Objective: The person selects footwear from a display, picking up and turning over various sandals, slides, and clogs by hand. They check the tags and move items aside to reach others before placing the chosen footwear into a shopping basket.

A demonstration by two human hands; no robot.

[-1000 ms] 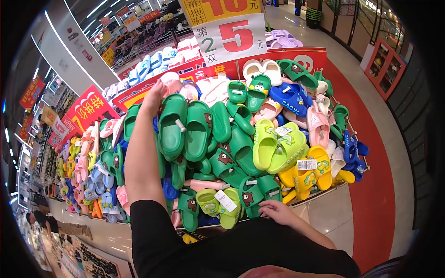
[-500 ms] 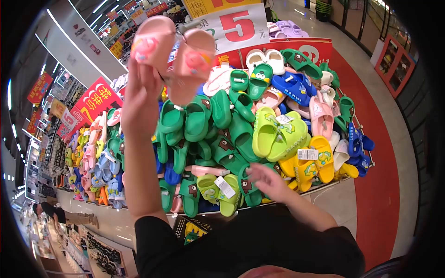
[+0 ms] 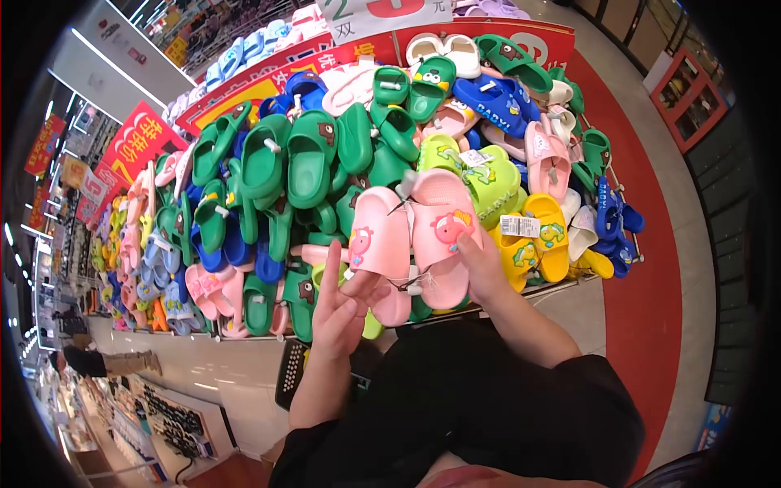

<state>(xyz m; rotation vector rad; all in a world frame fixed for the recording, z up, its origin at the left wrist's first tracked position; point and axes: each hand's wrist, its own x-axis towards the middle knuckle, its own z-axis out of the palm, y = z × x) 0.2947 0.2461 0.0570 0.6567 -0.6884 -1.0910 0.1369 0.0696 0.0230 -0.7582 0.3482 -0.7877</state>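
Pink slippers (image 3: pixel 379 236) point forward, their long axes nearly parallel.

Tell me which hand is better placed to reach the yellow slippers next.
Probably the right hand: it's closer to the yellow slippers, though it holds the pink pair; the left hand is farther away.

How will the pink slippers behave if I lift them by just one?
The pink slippers look like thick molded foam, so probably light and springy, not floppy. With a thin tie between them, the other would likely dangle and swing.
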